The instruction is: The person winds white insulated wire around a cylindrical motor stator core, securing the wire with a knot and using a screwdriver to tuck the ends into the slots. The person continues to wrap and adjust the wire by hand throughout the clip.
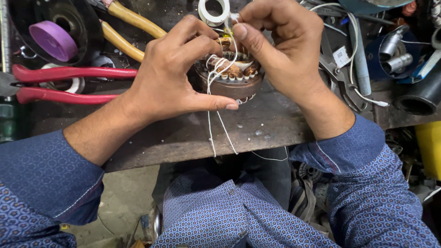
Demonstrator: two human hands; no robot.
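Low in the frame, blue patterned sleeves (55, 179), then a dark workbench (257, 124) edge with white thread (212, 131) trailing over it. At centre, left hand (177, 76) cupped around a round stator (232, 76) with copper windings, thumb pressed along its near side. Right hand (285, 48) just above and right of it, fingertips pinched on the thread. Beyond, at left, red-handled pliers (64, 85), yellow-handled pliers (128, 27), a purple tape roll (53, 40); at top, a white tape roll (213, 10).

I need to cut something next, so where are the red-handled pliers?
In the head view, the red-handled pliers lie at the left edge of the workbench, just left of the left hand, below the purple tape roll.
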